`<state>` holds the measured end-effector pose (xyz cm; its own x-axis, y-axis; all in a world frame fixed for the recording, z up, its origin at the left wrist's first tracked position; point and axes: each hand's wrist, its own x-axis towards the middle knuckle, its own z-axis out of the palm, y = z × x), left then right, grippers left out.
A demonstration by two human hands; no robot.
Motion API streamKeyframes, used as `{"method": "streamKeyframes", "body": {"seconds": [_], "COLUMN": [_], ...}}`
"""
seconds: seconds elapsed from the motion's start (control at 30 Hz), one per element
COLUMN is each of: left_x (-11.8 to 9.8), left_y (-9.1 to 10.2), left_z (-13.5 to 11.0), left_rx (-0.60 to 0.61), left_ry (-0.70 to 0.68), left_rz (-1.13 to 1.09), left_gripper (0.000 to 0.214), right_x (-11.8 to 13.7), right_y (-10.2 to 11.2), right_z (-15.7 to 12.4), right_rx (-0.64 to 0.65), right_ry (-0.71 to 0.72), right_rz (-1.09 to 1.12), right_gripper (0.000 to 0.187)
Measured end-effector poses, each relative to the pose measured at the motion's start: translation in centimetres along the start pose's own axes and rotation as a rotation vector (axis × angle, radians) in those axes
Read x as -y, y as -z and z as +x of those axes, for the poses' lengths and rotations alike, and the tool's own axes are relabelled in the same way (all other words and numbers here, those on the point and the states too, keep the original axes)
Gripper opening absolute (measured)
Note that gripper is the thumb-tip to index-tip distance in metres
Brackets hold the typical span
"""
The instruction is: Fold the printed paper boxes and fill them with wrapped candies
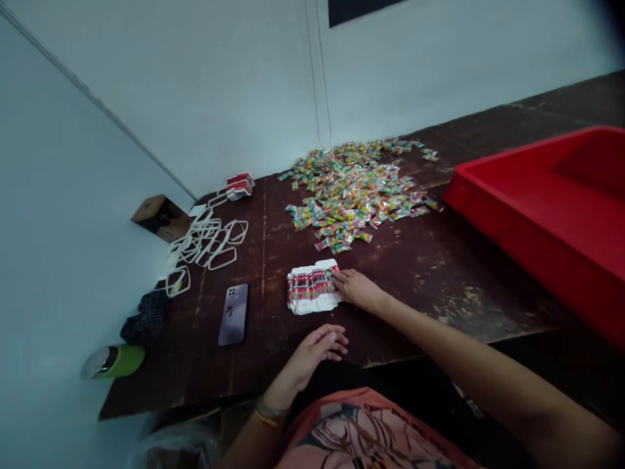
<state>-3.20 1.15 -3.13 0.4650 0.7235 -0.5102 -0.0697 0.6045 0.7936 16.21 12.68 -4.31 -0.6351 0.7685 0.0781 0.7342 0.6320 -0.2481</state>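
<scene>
A fanned stack of small red-and-white printed cards point(312, 288) lies on the dark wooden table point(430, 273). My right hand point(355, 288) rests on the stack's right edge with its fingers curled against the cards. Nearer to me, at the table's front edge, my left hand point(317, 348) hovers with loosely bent fingers, palm up, holding nothing. Behind the stack spreads a large heap of several small colourful sachets point(351, 189).
A purple phone point(234, 314) lies left of the stack. White card frames point(209, 242) and another red-and-white card stack point(239, 185) sit at the back left. A red tray point(551, 208) stands on the right. A green bottle point(113, 361) and dark cloth point(145, 316) lie at the left edge.
</scene>
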Motion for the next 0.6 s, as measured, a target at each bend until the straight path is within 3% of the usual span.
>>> {"method": "streamKeyframes", "body": {"seconds": [0.1,0.17,0.23,0.33,0.43,0.6], "left_x": [-0.3,-0.4,-0.2,0.6,1.4,0.9], "left_y": [0.0,-0.4,-1.1,-2.5,-3.6,-4.2], "left_z": [1.0,1.8,2.2,2.3,1.9,1.3], "left_rx": [0.032,0.072,0.072,0.053,0.137,0.234], "left_ry": [-0.026,-0.026,0.006,0.091,0.205,0.29], "left_rz": [-0.218,-0.368,-0.373,-0.236,-0.11,-0.02], "left_gripper": [0.049,0.045,0.038,0.027,0.016,0.019], "right_x": [2.3,4.7,6.7,7.6,6.6,5.1], "right_y": [1.0,1.1,0.7,0.5,1.0,2.6], "right_z": [-3.4,-6.4,-8.9,-10.8,-10.9,-10.9], "right_rx": [-0.019,-0.121,-0.253,-0.354,-0.32,-0.083], "right_ry": [0.039,0.1,0.114,-0.046,-0.124,-0.098], "right_rz": [-0.012,0.039,0.152,0.3,0.47,0.835], "right_gripper": [0.025,0.026,0.024,0.027,0.025,0.014]}}
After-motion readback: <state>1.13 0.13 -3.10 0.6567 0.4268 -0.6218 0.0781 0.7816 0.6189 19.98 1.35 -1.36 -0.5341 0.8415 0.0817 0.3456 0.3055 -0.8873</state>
